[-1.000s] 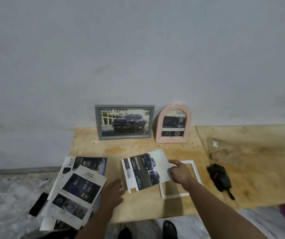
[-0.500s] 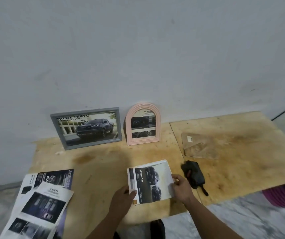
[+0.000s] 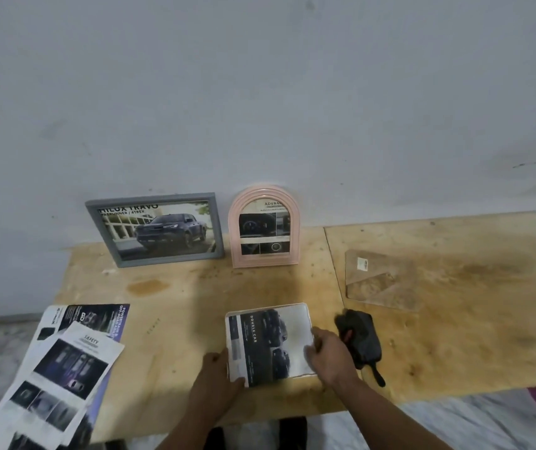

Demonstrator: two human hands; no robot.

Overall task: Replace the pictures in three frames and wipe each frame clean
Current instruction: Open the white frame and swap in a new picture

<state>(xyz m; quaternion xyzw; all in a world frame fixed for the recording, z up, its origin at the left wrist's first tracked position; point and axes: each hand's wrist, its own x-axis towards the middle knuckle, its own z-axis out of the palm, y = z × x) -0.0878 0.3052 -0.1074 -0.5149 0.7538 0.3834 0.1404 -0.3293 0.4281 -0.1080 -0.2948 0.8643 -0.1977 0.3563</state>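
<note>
Head view: a printed car picture (image 3: 270, 344) lies flat near the front edge of the plywood table (image 3: 195, 293); the left hand (image 3: 216, 376) pinches its lower left corner, thumb on top; the right hand (image 3: 326, 355) grips its right edge with curled fingers; a dark cloth (image 3: 359, 341) lies just beside that hand. Against the wall lean a grey frame (image 3: 154, 229) (a truck photo inside) and a pink arched frame (image 3: 264, 227); loose brochure pages (image 3: 62, 368) overhang the table's left corner.
</note>
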